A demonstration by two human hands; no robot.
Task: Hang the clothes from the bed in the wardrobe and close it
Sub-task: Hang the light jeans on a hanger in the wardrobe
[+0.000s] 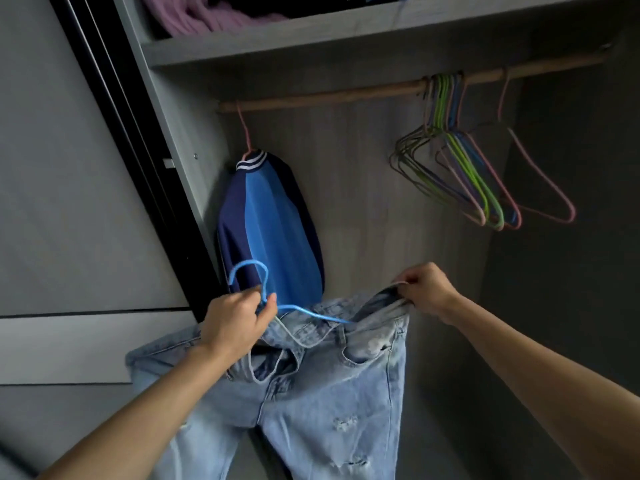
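Light blue ripped jeans [311, 393] hang in front of the open wardrobe, held at the waistband. My left hand [235, 323] grips a blue wire hanger [249, 271] at its neck, together with the left side of the waistband. One arm of the hanger runs inside the waist. My right hand [426, 289] pinches the right end of the waistband and pulls it out sideways. A blue striped shirt [270, 230] hangs on a pink hanger at the left end of the wooden rail [329, 93].
Several empty coloured hangers [474, 174] are bunched on the right part of the rail. A shelf [311, 43] above carries a purple knit [201, 12]. The sliding door and its dark track [114, 133] stand at the left.
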